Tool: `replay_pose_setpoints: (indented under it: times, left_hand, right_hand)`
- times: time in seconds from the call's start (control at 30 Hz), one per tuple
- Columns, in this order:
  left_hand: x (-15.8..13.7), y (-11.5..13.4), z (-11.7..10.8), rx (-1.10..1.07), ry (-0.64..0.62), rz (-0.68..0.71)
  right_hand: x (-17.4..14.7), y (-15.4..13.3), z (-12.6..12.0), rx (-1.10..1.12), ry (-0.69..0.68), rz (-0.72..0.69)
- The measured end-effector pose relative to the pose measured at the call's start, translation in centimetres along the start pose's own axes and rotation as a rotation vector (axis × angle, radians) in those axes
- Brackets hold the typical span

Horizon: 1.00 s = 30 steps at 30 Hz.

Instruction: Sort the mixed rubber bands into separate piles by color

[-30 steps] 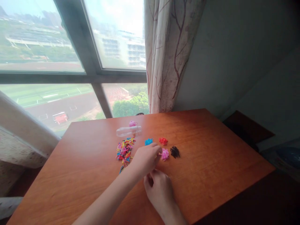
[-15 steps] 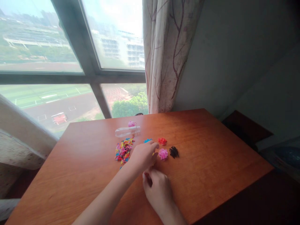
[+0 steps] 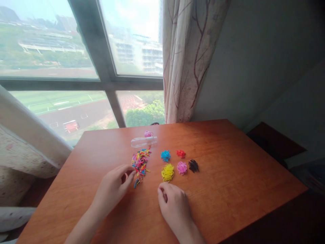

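My left hand (image 3: 115, 183) is at the left edge of a mixed pile of small coloured rubber bands (image 3: 140, 162). Its thumb and fingertips are brought together against the bands; whatever is between them is too small to make out. My right hand (image 3: 175, 201) rests on the table with its fingers curled in, and what it may hold is hidden. Just beyond it lies a heap of yellow rubber bands (image 3: 167, 173). Sorted heaps of blue bands (image 3: 165, 156), red bands (image 3: 180, 153), pink bands (image 3: 182, 168) and black bands (image 3: 193, 165) lie around that.
A clear plastic container (image 3: 143, 142) lies on its side behind the mixed pile, with a round pink object (image 3: 148, 134) behind it. The brown wooden table (image 3: 241, 169) stands against a window and a patterned curtain (image 3: 182, 61).
My left hand has drawn back left from above the yellow heap to the mixed pile, uncovering the yellow and blue bands. My right hand stays curled on the table. The view has shifted slightly.
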<state>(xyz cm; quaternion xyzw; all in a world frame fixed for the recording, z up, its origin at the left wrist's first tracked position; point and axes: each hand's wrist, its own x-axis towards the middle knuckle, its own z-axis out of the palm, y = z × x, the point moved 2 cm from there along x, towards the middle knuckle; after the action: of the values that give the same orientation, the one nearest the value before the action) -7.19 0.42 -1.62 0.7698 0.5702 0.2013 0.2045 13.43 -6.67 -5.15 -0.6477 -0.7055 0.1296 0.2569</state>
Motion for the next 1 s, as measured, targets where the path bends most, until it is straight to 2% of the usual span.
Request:
replay_pose_setpoints:
  times: [0.17,0.37,0.6,1.0]
  left_hand:
    - [-1.5,-1.0,1.1,-0.070,-0.020,-0.064]
    - [-1.5,-0.8,1.3,-0.098,-0.071,-0.040]
    - [-1.6,-0.5,1.2,-0.082,-0.072,-0.043]
    - [-1.6,-0.5,1.5,-0.045,-0.077,-0.037]
  right_hand:
    - [0.5,-1.6,0.6,-0.003,-0.087,-0.024]
    - [2.1,-3.8,1.8,-0.027,-0.155,-0.007]
    - [3.7,-4.6,2.6,-0.003,-0.124,0.087]
    - [3.4,-3.7,2.5,0.151,-0.051,0.076]
